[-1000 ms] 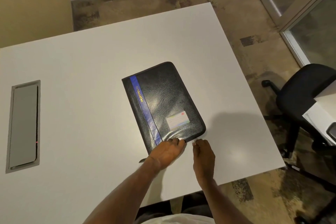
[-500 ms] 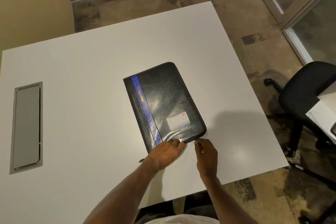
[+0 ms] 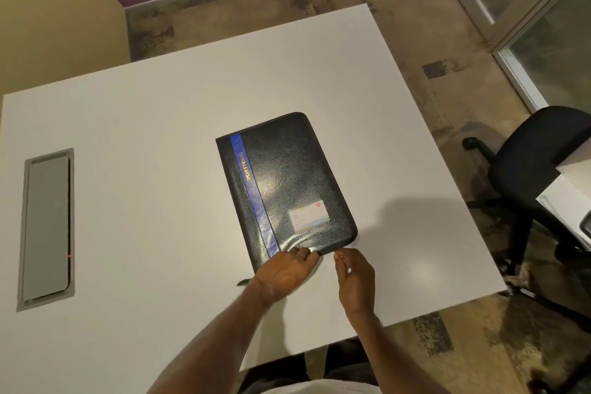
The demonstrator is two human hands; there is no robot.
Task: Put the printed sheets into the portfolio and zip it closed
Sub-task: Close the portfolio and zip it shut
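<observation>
A black portfolio with a blue stripe and gold lettering lies closed on the white table, a small card in a clear pocket on its cover. My left hand rests on the portfolio's near edge, fingers curled over it, holding it down. My right hand is just beside the near right corner, thumb and fingers pinched together where the zipper runs; the zipper pull itself is too small to make out. No printed sheets are visible.
A grey cable hatch is set into the table at the left. A black office chair stands on the floor to the right, next to another white desk. A glass partition is at the far right.
My right hand has shifted slightly right along the portfolio's near edge toward the corner. The left hand and the portfolio have stayed in place.
</observation>
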